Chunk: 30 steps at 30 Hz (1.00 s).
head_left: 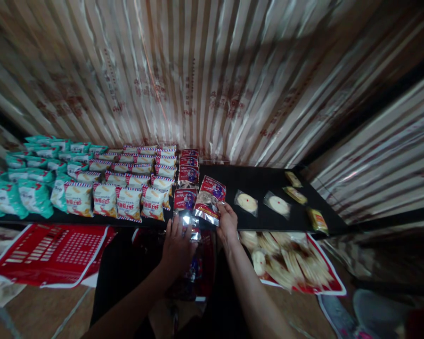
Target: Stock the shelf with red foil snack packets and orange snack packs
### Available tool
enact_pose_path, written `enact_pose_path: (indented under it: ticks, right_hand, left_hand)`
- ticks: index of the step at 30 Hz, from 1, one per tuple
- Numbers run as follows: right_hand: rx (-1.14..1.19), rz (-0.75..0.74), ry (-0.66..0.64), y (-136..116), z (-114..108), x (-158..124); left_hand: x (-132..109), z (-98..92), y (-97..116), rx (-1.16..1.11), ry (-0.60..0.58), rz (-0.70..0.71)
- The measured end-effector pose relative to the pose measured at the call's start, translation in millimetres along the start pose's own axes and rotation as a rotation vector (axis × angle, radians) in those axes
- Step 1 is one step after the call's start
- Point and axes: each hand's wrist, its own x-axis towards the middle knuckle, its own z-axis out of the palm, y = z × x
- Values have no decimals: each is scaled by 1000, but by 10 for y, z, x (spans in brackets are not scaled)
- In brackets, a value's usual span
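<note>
My right hand [228, 221] pinches the lower right corner of a red and silver snack packet [211, 194], which is tilted just above the black table. My left hand [178, 242] is at the table's front edge, fingers spread and lying against the silver lower end of another red packet [186, 200]. That one is the nearest of a column of matching red packets [188, 175] running back to the wall. A further silver packet end shows beside my left fingers, partly hidden by the hand.
Left of the column stand rows of white chip bags [128, 203], then teal bags [35, 197]. On the right of the black table [229, 172] lie two round wrapped pieces [246, 202] and three yellowish packs [318, 220]. Red bags [56, 254] lie below; one bears several pale wrapped pieces [293, 259].
</note>
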Motion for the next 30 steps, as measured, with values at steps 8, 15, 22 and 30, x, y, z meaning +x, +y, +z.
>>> enact_pose_path:
  ticks: [8, 15, 22, 30]
  right_hand:
    - [-105, -16, -98, 55, 110, -22]
    - [-358, -99, -230, 274, 386, 153]
    - [-601, -250, -239, 348, 489, 284]
    - [-1203, -476, -179, 290, 484, 154]
  left_hand:
    - [-194, -23, 97, 34, -53, -7]
    - [-213, 32, 71, 30, -42, -12]
    - [-232, 100, 40, 40, -12, 8]
    - [-209, 135, 45, 32, 44, 8]
